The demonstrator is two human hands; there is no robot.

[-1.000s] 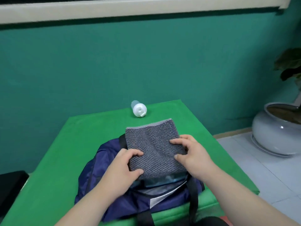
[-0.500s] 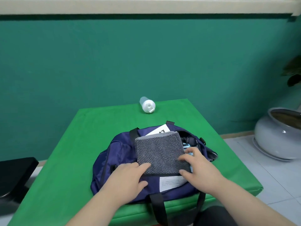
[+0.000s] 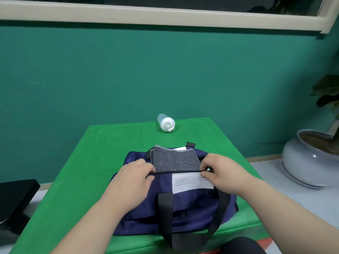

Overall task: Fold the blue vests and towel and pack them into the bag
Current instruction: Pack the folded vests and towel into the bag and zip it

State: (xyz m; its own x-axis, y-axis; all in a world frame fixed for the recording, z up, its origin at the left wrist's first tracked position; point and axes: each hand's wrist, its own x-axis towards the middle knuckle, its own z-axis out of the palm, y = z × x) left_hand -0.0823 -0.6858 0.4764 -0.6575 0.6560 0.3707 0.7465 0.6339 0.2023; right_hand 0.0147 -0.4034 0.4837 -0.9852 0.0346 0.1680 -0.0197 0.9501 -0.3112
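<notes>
Towel [image 3: 174,160] grey, diagonal-ribbed, folded, half inside navy bag [image 3: 183,208].

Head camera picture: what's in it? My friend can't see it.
A left hand and a right hand grip the near rim of a navy bag on a green table, with a folded grey towel in its open top. A white bottle lies beyond.

Between my left hand [image 3: 135,173] and my right hand [image 3: 220,173], the towel [image 3: 174,160] is rough, ribbed grey cloth. Under my hands the bag [image 3: 192,204] is smooth, dull blue cloth with a white papery label [image 3: 190,182]. The bench [image 3: 77,180] is dull green cloth. Far past my hands the bottle [image 3: 166,123] is smooth white plastic.
</notes>
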